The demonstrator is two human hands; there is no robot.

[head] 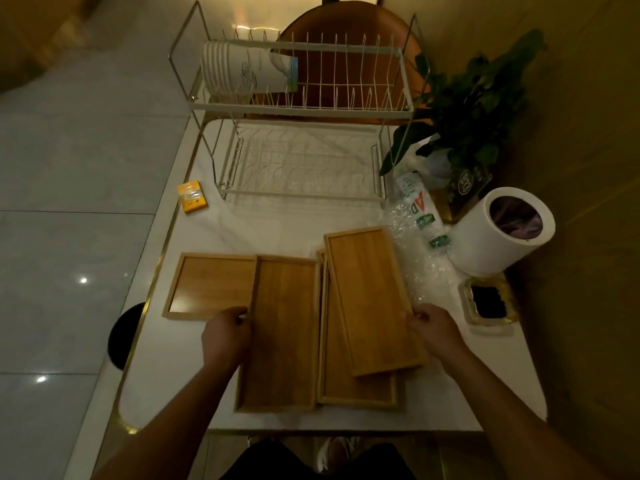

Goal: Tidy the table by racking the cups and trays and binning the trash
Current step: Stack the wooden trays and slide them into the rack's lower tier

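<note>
Several wooden trays lie on the white table (pixel 194 368). My left hand (pixel 227 332) grips the left edge of a long tray (pixel 282 334), which overlaps a square tray (pixel 211 284). My right hand (pixel 433 329) grips the right edge of another long tray (pixel 374 299), tilted on top of a further tray (pixel 360 389). A two-tier wire rack (pixel 301 109) stands at the back with a stack of paper cups (pixel 242 71) lying on its top tier. A plastic bottle (pixel 420 209) and clear wrap (pixel 420 271) lie at the right next to a white bin (pixel 498 233).
A yellow box (pixel 192 196) lies left of the rack's lower tier. A glass ashtray (pixel 488 303) sits near the right edge. A potted plant (pixel 474 98) and a small sign (pixel 469 185) stand behind the bin. A chair (pixel 346 46) is beyond the rack.
</note>
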